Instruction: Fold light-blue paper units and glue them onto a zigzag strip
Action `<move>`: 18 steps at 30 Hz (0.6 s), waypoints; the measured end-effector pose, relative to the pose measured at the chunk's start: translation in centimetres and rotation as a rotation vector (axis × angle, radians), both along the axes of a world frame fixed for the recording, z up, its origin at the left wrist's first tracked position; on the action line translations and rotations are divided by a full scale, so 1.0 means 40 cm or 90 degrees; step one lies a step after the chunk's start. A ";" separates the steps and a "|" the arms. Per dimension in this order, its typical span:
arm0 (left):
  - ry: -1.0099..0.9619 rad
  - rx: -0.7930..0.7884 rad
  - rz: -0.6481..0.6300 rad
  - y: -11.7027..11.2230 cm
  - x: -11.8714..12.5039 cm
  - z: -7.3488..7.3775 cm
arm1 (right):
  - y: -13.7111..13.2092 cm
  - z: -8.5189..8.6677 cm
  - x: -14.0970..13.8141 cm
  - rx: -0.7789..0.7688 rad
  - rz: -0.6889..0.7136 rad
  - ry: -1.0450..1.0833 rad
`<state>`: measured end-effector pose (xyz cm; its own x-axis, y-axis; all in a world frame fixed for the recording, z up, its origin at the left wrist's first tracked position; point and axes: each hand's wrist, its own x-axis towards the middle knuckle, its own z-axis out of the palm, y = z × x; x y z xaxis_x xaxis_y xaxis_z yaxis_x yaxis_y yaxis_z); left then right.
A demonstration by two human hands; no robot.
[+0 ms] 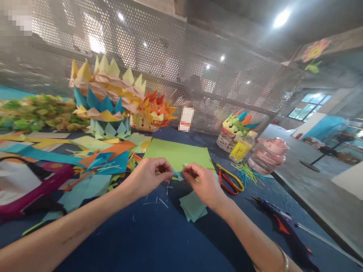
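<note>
My left hand [150, 174] and my right hand [202, 182] meet over the dark blue table [159, 241], both pinching a small light blue piece of paper [178, 173] between fingertips. Just below my right hand lies a small stack of pale green paper squares [193, 207]. Behind the hands a light green sheet [178, 154] lies flat. Thin paper slivers are scattered on the table under the hands.
Red and yellow scissors [231, 180] lie right of the hands, a blue glue gun [279, 219] farther right. A yellow-labelled bottle [241, 149], a clear jar [268, 155] and a small paper-filled basket [227, 141] stand behind. Large folded paper models [107, 98] and loose coloured sheets [93, 166] fill the left.
</note>
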<state>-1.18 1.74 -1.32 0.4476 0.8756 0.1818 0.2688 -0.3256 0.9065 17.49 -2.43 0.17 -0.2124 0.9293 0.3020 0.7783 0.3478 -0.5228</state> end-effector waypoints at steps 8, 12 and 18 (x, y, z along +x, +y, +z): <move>0.016 0.012 0.005 -0.005 0.005 -0.002 | -0.003 0.007 -0.006 -0.026 0.023 0.033; 0.017 0.011 -0.002 -0.009 0.006 0.000 | -0.006 0.011 -0.010 -0.030 0.017 0.026; 0.013 0.070 0.023 -0.019 0.007 0.005 | -0.010 0.013 -0.011 -0.041 0.036 0.032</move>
<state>-0.91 0.98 -1.13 0.4207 0.8665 0.2686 0.2995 -0.4121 0.8605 17.04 -2.84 0.67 -0.2512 0.9342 0.2534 0.7309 0.3547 -0.5831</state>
